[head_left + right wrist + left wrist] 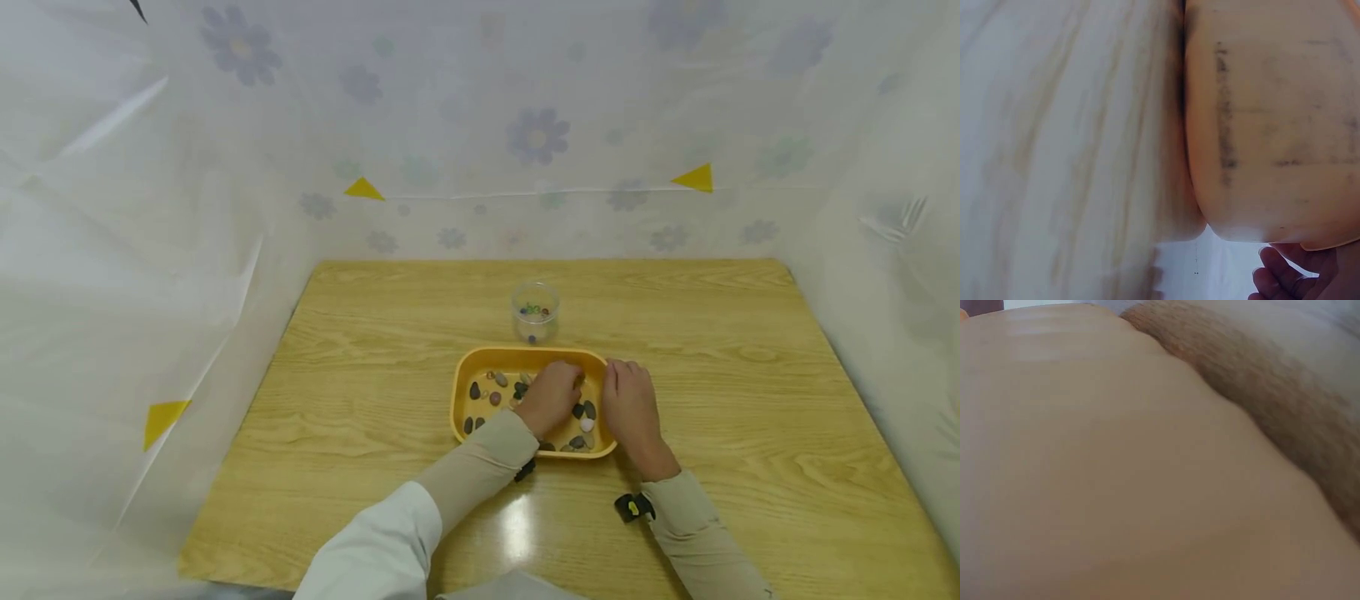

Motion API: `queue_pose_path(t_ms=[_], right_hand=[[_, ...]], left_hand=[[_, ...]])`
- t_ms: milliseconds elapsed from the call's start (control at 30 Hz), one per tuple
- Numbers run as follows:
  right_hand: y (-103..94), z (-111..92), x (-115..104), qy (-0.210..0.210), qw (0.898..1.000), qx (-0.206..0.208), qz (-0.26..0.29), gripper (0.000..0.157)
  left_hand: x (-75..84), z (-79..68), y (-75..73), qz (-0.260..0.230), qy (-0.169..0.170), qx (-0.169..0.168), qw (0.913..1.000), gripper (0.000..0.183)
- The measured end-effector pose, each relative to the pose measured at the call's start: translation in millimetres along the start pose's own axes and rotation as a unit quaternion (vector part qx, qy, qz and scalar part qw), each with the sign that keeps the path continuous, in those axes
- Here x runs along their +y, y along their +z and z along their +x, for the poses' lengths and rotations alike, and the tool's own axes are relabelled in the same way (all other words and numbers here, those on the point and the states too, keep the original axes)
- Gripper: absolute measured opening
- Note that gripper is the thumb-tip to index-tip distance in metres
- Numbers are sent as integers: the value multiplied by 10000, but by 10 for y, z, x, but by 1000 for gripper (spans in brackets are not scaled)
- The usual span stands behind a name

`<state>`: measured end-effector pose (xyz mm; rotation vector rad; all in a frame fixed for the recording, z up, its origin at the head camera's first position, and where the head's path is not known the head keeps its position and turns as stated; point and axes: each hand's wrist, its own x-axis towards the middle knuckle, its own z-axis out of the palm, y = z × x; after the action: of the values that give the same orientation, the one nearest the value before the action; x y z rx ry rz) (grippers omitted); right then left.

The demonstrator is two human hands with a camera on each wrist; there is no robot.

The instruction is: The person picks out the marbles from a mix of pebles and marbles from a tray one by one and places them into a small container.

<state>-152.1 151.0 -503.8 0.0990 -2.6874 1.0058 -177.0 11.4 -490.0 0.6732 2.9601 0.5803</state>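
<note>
A yellow plastic tray holds several dark and light pebbles, among them a white stone and a reddish-brown round piece. My left hand reaches down inside the tray, right of its middle, with the fingers bent toward the pebbles. Its fingertips are mostly hidden, and I cannot tell whether they pinch anything. At the tray's right end, my right hand grips the rim. The right wrist view shows its curled fingers at the edge, beside the tray's scuffed outside. Tray wall fills most of the left wrist view.
Just behind the tray stands a clear plastic cup with a few small coloured beads and green pieces in it. The wood-grain table is enclosed by pale flowered sheeting at the back and sides.
</note>
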Motion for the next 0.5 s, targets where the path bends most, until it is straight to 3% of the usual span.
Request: queue_pose_path(t_ms=[500], right_hand=[[3,4,-10,61,10000,22,-17,40]], left_hand=[[3,-11,-22,-362,-155,-63,9992,9]])
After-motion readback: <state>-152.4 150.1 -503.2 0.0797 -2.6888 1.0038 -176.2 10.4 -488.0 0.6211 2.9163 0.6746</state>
